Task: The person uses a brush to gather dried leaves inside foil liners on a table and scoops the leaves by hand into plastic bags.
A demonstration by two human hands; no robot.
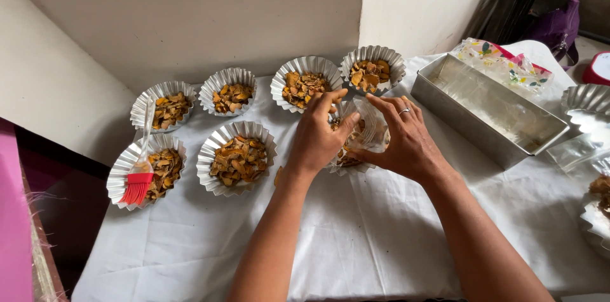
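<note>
Both hands meet at one fluted foil cup (367, 134) that stands near the middle of the tabletop (381, 226), just in front of the back row of cups. The left hand (318, 134) holds its near-left rim, the fingers (333, 97) curled around the edge and closed on it. The right hand (406, 137) holds the right side of the same cup, thumb low and fingers (387, 104) bent over the top rim; a ring (405, 111) sits on one finger. Inside the cup are orange-brown dried pieces, partly hidden by the hands.

Six other foil cups hold the same kind of pieces — four in a curved back row (304, 83) along the wall and two nearer on the left (236, 157). On the front-left cup (147, 168) lies a pastry brush with red bristles (137, 187) and a clear handle.

To the right of the hands stands a long rectangular metal loaf tin (489, 108), set at an angle. Behind it lies a crumpled clear plastic package (505, 64) printed with small coloured shapes and a red-pink edge. At the far right edge are more foil cups (588, 102), partly cut off, and a red and white round object (598, 68) — I cannot tell what it is. A white cloth covers the tabletop.
</note>
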